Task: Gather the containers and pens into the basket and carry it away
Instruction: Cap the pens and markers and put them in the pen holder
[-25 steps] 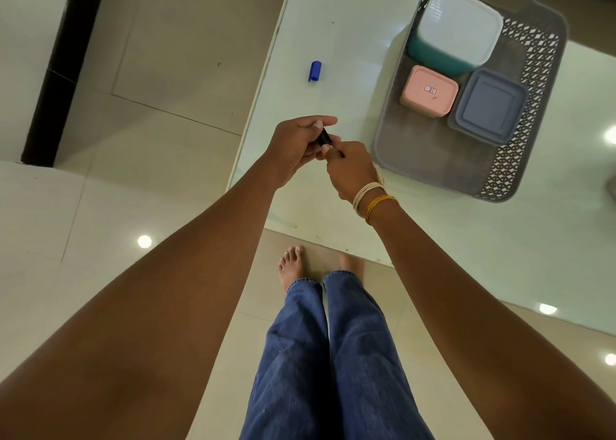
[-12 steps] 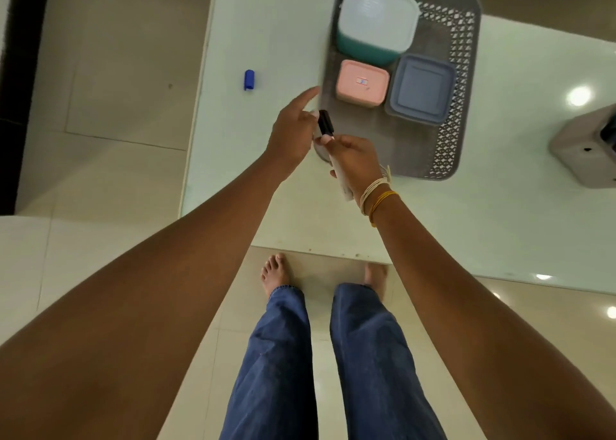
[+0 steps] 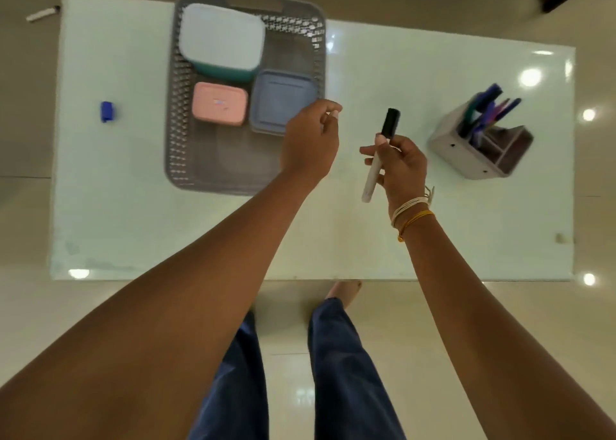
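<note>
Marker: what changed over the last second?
The left hand let go of the marker and drew apart; the right hand alone keeps its grip and has carried it right of the basket, toward the pen holder. Three containers stay in the basket; the blue cap stays put.

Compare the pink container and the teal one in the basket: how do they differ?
The pink container looks smaller and lower; the teal container looks larger and taller. The pink one's lid matches its body; the teal one has a pale lid over a teal base. The pink one sits nearer the person, the teal one by the far handle. Both are lidded, inside the basket.
</note>
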